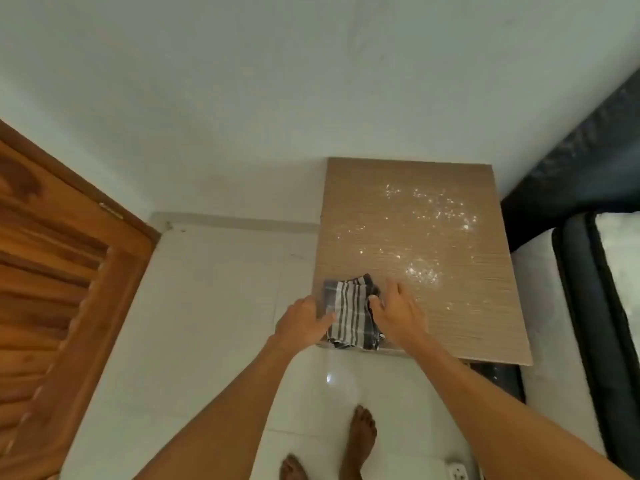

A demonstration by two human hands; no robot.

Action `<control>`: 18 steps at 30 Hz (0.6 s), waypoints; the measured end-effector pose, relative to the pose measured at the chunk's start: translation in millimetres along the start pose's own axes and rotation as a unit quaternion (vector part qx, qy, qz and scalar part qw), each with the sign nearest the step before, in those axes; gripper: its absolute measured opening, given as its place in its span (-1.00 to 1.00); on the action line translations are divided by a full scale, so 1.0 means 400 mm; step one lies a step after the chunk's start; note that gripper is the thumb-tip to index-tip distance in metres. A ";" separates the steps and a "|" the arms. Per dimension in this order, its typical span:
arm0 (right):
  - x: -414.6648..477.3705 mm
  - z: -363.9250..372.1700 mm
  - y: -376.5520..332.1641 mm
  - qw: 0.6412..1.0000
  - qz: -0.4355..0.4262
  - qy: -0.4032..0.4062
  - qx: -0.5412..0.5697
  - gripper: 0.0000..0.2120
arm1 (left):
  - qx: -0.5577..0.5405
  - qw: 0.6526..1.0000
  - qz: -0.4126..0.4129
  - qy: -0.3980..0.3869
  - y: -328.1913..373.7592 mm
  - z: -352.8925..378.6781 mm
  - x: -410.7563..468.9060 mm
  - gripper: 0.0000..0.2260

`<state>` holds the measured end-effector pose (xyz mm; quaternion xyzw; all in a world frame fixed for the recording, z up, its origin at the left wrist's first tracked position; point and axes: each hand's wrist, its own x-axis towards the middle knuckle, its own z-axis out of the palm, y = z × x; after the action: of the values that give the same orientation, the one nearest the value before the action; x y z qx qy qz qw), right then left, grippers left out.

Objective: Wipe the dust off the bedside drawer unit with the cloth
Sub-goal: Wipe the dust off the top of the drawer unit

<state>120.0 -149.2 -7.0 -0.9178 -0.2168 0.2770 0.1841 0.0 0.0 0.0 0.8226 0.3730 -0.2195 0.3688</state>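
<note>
The bedside drawer unit [391,223] has a light brown wood-grain top, seen from above, with white dust scattered over its middle and right part [422,271]. A grey and white striped cloth [346,313] lies folded on the near left corner of the top. My left hand [303,320] touches the cloth's left edge with its fingers. My right hand [398,310] rests flat on the top at the cloth's right edge, thumb on the cloth. Whether either hand grips the cloth does not show clearly.
A white wall stands behind the unit. A wooden louvred door [52,289] is at the left. A bed with a dark frame and white mattress [595,289] is close on the right. My bare feet [360,441] stand on white floor tiles; a white socket strip [457,471] lies nearby.
</note>
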 end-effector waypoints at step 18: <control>0.113 0.135 0.035 0.976 0.113 -0.010 0.188 -0.79 | -0.239 0.963 -0.118 0.048 0.029 0.111 0.154 -0.74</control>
<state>126.6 -126.5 -74.7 -0.8825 -0.0573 0.3406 0.3192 43.7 -11.5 -61.9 0.6703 0.5263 -0.1260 0.5077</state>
